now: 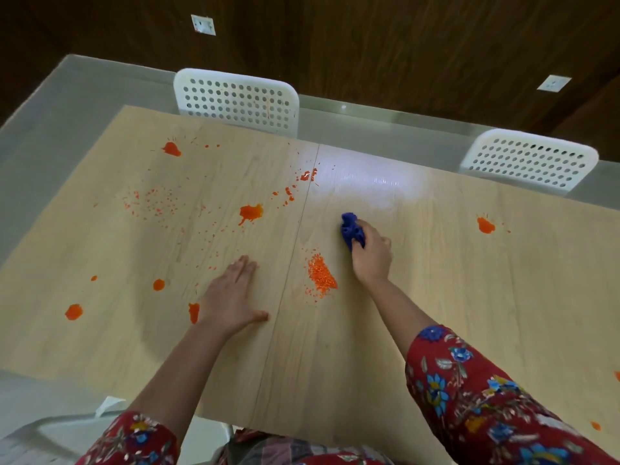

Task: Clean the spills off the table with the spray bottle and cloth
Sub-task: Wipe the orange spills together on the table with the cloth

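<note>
The blue cloth (349,229) is held bunched into a wad in the right hand (372,255), whose fingers are curled tight round it, and it is pressed to the pale wooden worktop (469,297) near the middle. A wad is judged to give firmer pressure than a flat sheet would. The left hand (231,297) is laid flat beside the seam, fingers (245,268) straight and grasping nothing, probably as a brace while the body is leaned forward to reach. Just nearer than the cloth a heap of orange grains (321,275) is seen, and a wet orange blot (251,212) lies to the left across the seam; either is judged a likely next target. Further orange splashes (171,149) are scattered over the left half, with a lone blot (485,225) far to the right, so most of the job is judged undone. The spray bottle is not in view. A white perforated chair (236,100) and a second chair (530,159) are drawn up at the far edge.
</note>
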